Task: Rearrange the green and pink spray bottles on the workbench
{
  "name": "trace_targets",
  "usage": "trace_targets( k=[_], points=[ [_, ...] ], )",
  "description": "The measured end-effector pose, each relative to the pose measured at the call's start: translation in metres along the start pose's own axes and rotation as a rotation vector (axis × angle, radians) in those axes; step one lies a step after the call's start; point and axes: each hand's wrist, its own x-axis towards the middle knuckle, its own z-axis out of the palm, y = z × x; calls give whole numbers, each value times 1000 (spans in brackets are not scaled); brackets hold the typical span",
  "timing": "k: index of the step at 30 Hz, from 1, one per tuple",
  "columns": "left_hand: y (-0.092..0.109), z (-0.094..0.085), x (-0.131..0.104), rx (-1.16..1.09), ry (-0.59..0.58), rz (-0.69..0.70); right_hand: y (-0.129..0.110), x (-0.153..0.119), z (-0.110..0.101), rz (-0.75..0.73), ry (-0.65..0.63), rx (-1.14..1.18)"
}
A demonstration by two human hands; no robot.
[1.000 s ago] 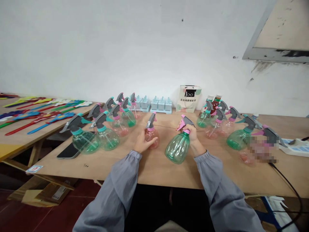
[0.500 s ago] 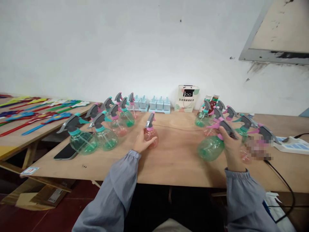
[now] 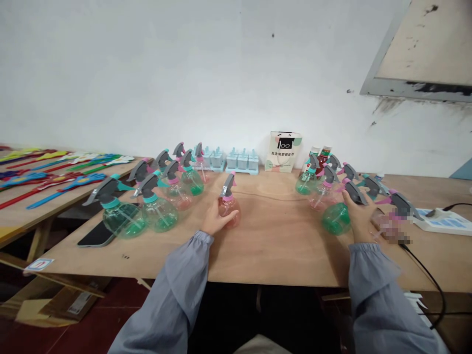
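Note:
Near the middle of the wooden table (image 3: 273, 246), my left hand (image 3: 216, 216) is wrapped round the side of a pink spray bottle (image 3: 231, 209) with a grey and pink nozzle. The bottle stands upright. On the right, my right hand (image 3: 359, 214) holds a green spray bottle (image 3: 336, 219) by its grey and pink nozzle. This bottle looks slightly tilted, among several other spray bottles (image 3: 320, 196). More green and pink spray bottles (image 3: 160, 214) stand in a group left of my left hand.
A black phone (image 3: 96, 235) lies by the left bottles. Light blue moulds (image 3: 242, 161) and a paper bag (image 3: 283, 152) stand near the wall. A white power strip (image 3: 444, 222) with a black cable is at right. Colourful hand-shaped items (image 3: 70, 184) lie on the left table.
My right hand has moved the green bottle to the right and slightly back, closer to the right group. My left hand remains on the pink bottle. The view has shifted slightly.

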Motion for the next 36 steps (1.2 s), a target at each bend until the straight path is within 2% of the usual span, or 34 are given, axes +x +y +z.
trace_targets(
  k=[3, 12, 14, 17, 18, 19, 21, 24, 27, 29, 31, 33, 34, 36],
  points=[
    [0, 0, 0, -4, -1, -19, 4, 5, 4, -22, 28, -4],
    [3, -1, -1, 27, 8, 5, -3, 0, 8, -176, 119, 84],
    [3, -1, -1, 21, 8, 17, -5, -4, 4, -262, 189, 80],
    [1, 1, -1, 13, -6, 21, -17, -17, -1, -496, 406, 83],
    [1, 2, -1, 7, -18, 23, -25, -25, -1, -567, 437, 88],
    [1, 4, -2, -1, -32, 27, -34, -34, 0, -618, 411, 86],
    [1, 8, -4, -13, -63, 42, -57, -57, 10, -639, 203, 84],
    [3, 17, -9, 3, -132, 74, -94, -99, 42, -505, -330, 96],
    [11, 26, -15, 47, -237, 168, -122, -137, 85, -343, -618, 188],
    [18, 31, -18, 85, -309, 260, -133, -156, 111, -205, -711, 230],
    [24, 34, -20, 146, -362, 322, -138, -167, 130, -89, -721, 277],
    [27, 33, -19, 222, -339, 347, -139, -173, 142, -15, -698, 346],
    [27, 29, -18, 256, -272, 355, -138, -173, 145, 9, -688, 378],
    [24, 15, -14, 304, 6, 358, -135, -172, 148, 45, -674, 411]
  ],
)
